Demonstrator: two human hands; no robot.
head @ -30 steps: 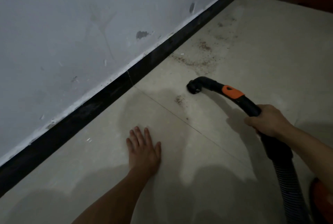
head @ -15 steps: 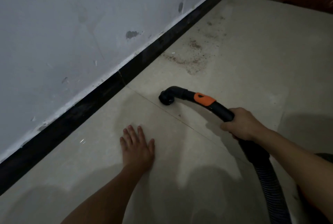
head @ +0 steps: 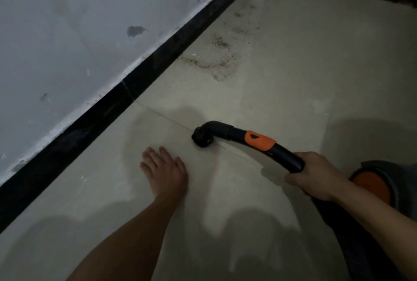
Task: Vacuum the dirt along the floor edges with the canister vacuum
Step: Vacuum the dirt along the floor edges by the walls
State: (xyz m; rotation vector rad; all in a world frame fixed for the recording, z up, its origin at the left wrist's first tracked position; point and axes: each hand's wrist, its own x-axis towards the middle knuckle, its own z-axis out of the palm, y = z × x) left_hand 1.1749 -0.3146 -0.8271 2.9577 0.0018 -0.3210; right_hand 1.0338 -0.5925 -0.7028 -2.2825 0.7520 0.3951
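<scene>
Vacuum wand in right hand

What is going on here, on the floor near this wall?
A person is vacuuming the tiled floor beside the wall. The right hand grips the black hose handle, and its nozzle sits on the seam between two tiles. The left hand rests flat on the floor, near the black baseboard. A patch of brown dirt lies farther ahead along the baseboard, not yet picked up.
</scene>
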